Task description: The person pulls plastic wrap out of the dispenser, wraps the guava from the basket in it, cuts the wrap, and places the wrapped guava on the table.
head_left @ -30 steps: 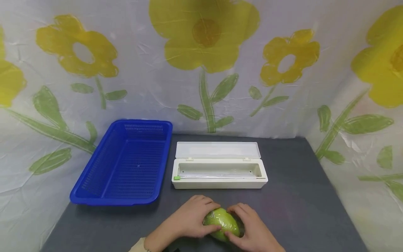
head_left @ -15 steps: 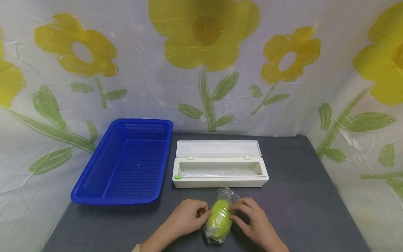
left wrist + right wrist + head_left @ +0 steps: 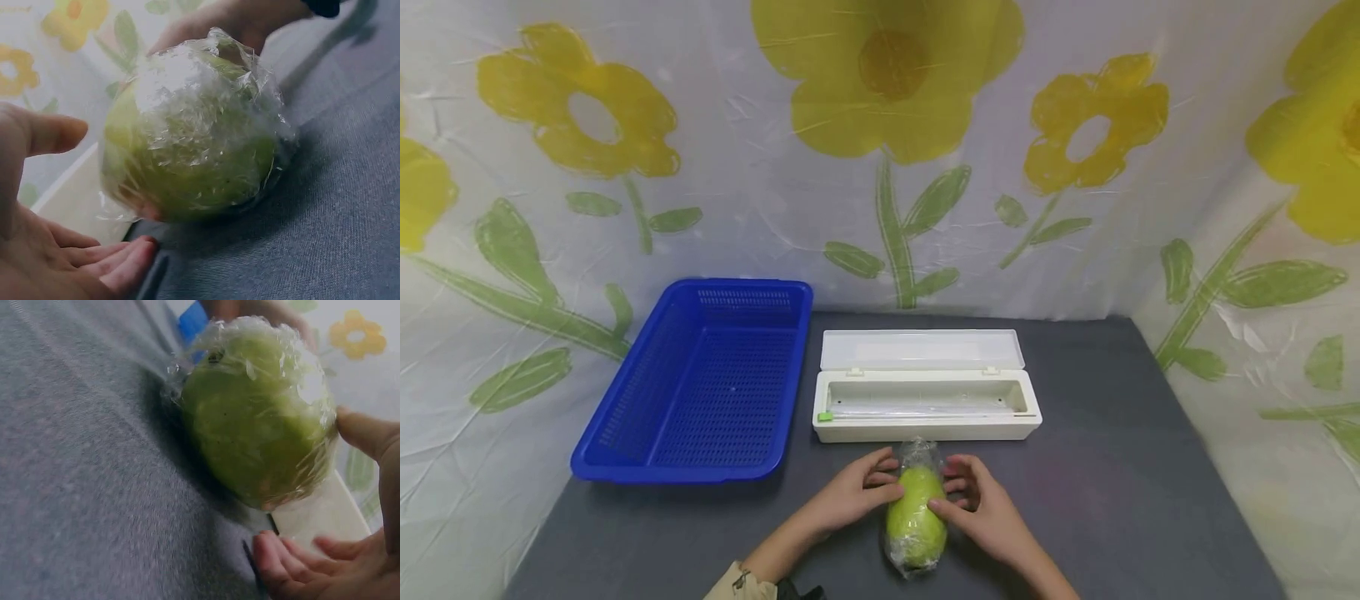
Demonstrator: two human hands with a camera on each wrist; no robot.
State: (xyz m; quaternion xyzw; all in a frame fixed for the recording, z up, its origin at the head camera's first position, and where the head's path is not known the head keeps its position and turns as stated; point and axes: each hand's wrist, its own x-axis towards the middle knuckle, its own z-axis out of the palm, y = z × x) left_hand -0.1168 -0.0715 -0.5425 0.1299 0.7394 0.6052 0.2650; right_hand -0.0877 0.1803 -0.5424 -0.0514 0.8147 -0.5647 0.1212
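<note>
A green, rounded oblong fruit (image 3: pixel 916 518), wrapped in clear cling film (image 3: pixel 919 452), lies on the grey tabletop, one end pointing away. My left hand (image 3: pixel 856 492) is at its left side with thumb and fingers spread; in the left wrist view a gap shows between this hand's thumb and the fruit (image 3: pixel 194 137). On the other side, my right hand (image 3: pixel 981 504) has its thumb on the film in the right wrist view, and its fingers lie loosely extended below the fruit (image 3: pixel 256 425). Crumpled film bunches at both ends of the fruit.
Just beyond the fruit stands a white cling film dispenser (image 3: pixel 925 432), its lid (image 3: pixel 917 350) raised, with a green slider (image 3: pixel 825 416) at its left. A blue plastic basket (image 3: pixel 677 474) sits at the back left. A flower-printed curtain (image 3: pixel 737 208) borders the table (image 3: pixel 1120 500).
The wrapped fruit has turned from lying slantwise between both hands to pointing away from me. Both hands have loosened; the left fingers have since spread from a curl.
</note>
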